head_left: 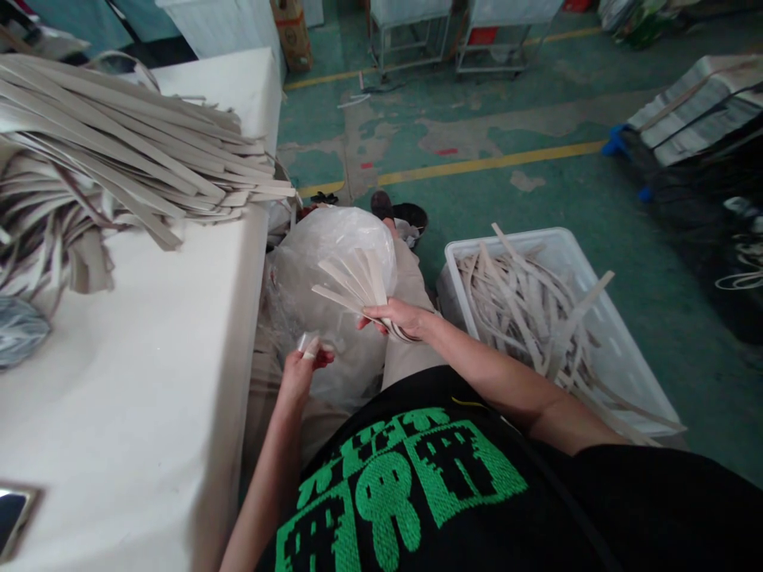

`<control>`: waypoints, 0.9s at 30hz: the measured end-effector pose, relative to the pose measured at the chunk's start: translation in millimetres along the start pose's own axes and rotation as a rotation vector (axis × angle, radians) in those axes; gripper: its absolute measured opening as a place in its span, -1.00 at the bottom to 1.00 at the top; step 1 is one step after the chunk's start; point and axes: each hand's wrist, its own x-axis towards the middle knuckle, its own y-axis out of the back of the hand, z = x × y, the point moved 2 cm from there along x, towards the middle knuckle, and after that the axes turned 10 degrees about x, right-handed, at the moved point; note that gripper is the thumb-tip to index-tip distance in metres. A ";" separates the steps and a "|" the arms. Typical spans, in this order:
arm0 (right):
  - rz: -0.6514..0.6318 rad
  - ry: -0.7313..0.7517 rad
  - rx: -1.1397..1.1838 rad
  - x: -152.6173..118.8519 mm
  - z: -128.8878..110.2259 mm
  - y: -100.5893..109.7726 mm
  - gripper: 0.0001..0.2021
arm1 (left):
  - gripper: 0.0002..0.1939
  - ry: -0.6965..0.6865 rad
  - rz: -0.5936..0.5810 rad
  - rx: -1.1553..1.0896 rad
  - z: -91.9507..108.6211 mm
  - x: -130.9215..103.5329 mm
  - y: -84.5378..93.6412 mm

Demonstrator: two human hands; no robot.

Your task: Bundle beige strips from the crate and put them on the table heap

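In my right hand point(399, 315) is a fanned bunch of flat beige strips point(351, 278), gripped near one end with the ends spread out forward and left. The rest of these strips bends back below the hand by the wrist. My left hand point(307, 367) is a little lower and to the left, apart from the bunch, with its fingers curled in. A whitish wrap point(311, 347) shows on one of its fingers; whether it holds anything is hidden. Beneath both hands, a clear plastic bag point(334, 373) lies across my lap.
A white-covered table point(149, 397) on the left bears a large pile of beige strips point(119, 143) and a phone point(15, 512). To the right, a white plastic bin point(632, 349) holds loose, tangled strips point(524, 302). Wheeled metal carts point(411, 48) stand further off.
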 end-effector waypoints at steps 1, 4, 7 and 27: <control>-0.056 -0.028 0.004 -1.2 -0.8 -7.2 -0.84 | -0.38 -0.028 -0.007 0.018 3.0 -6.9 -0.6; -0.191 -0.099 -0.024 -1.6 -0.3 -27.7 -0.82 | -0.47 -0.122 -0.081 0.157 9.5 -24.2 -4.4; -0.232 -0.182 -0.098 3.6 4.2 -41.2 -0.80 | -0.54 -0.215 -0.208 0.393 13.4 -37.3 -10.9; -0.156 0.168 -0.508 14.5 -26.7 -66.3 -0.83 | -0.30 -0.322 0.238 0.115 12.6 -17.5 7.4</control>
